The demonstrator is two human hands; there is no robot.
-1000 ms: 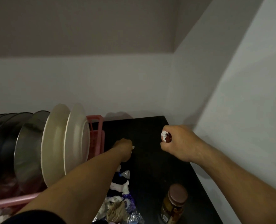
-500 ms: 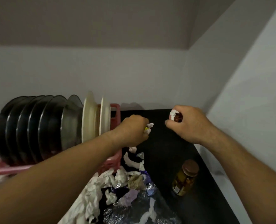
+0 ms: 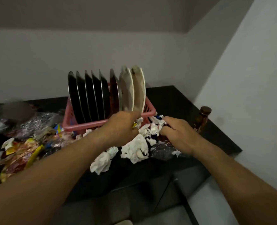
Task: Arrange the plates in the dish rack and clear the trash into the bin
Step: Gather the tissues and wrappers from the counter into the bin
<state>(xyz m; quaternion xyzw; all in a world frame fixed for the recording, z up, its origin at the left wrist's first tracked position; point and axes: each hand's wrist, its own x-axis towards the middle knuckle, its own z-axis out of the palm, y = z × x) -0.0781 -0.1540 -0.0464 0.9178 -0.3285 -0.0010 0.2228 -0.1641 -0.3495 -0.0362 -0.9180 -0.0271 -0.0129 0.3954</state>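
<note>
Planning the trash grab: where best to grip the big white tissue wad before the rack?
Tissue wad: pinch its raised crumpled middle from above. It lies soft and low on the counter, top bare, other trash crowding its sides.

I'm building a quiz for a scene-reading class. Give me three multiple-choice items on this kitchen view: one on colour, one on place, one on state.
1. The dish rack is: A pink; B blue; C white.
2. The brown jar stands: A on the floor; B on the counter, right of the rack; C on a plate.
3. The left hand and right hand are: A lifting a plate; B lying flat; C gripping crumpled trash.
Key: A, its rim shows pink; B, it stands on the dark top beyond the right hand; C, both curl round the trash.
</note>
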